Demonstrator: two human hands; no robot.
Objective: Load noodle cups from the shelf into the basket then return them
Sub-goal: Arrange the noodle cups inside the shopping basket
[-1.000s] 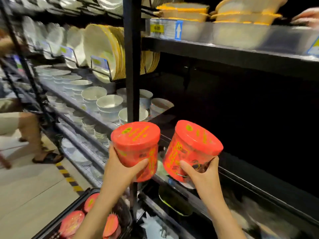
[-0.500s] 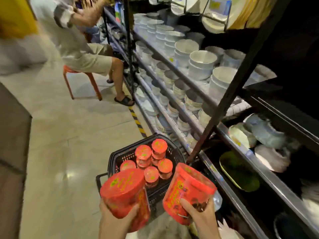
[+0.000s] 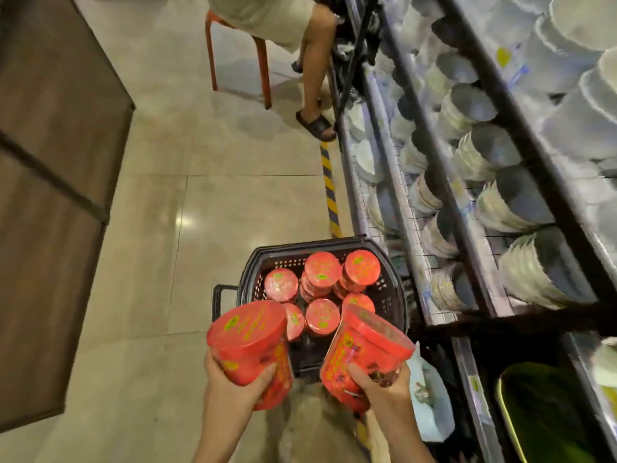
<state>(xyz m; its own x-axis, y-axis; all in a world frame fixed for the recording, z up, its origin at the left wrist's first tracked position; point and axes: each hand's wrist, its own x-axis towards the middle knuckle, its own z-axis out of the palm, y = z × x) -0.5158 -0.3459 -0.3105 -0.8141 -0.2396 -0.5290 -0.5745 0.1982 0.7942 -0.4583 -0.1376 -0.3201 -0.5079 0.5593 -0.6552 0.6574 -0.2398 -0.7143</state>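
Appears only from the forearms down: left hand (image 3: 233, 385) and right hand (image 3: 380, 392), both bare. Shows uncovered skin along the left forearm (image 3: 218, 436) and the right forearm (image 3: 409, 442) as far as the bottom edge of the view, slim and smooth, narrowing at the wrists. Shows thumbs and knuckles plainly enough; nails too small to judge. Wears, lower down between the two arms, a garment (image 3: 314, 426) of pale sandy beige: soft, matte, plain-looking, heavily blurred. Cannot be read as trousers or as a long top — only a broad patch of cloth, widening toward the bottom of the view.
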